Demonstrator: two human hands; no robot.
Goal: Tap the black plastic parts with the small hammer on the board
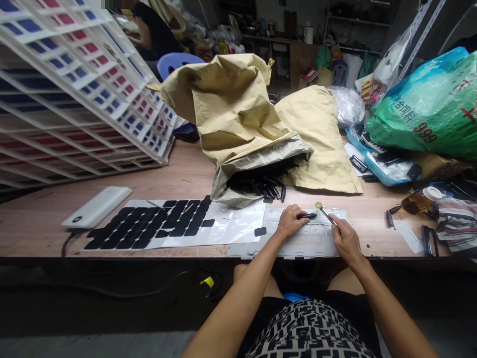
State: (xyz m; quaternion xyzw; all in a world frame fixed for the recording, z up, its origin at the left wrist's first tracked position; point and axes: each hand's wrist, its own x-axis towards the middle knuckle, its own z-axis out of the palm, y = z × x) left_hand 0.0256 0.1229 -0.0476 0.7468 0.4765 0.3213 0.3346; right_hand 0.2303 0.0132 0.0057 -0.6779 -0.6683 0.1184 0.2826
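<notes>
Two bare hands meet at the near edge of the worktop (182, 174), over a translucent mat (294, 248). The left hand (290, 222) is nearly closed, its fingertips pinching a slim black piece (309, 216) low over the mat; the right hand (347, 239) is curled round the shaft of a thin tool (327, 215), whose round yellow-green head is near the piece's tip. Left along the near edge: a white sheet (240, 219) carrying rows of black pads (128, 228), then a white device (97, 206) with a dark cable (66, 243). Toward the near right corner: a paper slip (410, 237), a striped cloth (460, 223) and, just beside it, an amber bottle (415, 202) with a white cap. Farther in, from where I stand: an open paper bag (238, 109), mouth facing the near edge, loose black pieces (269, 190) spilling out; a second paper bag (322, 134) lies beside it. Left: a tilted white crate (166, 158). Right: a green plastic bag (428, 112) behind a blue tray (391, 177). Past the far edge: a blue chair (179, 60), a person in dark clothing (160, 30), dim shelves (359, 21)
</notes>
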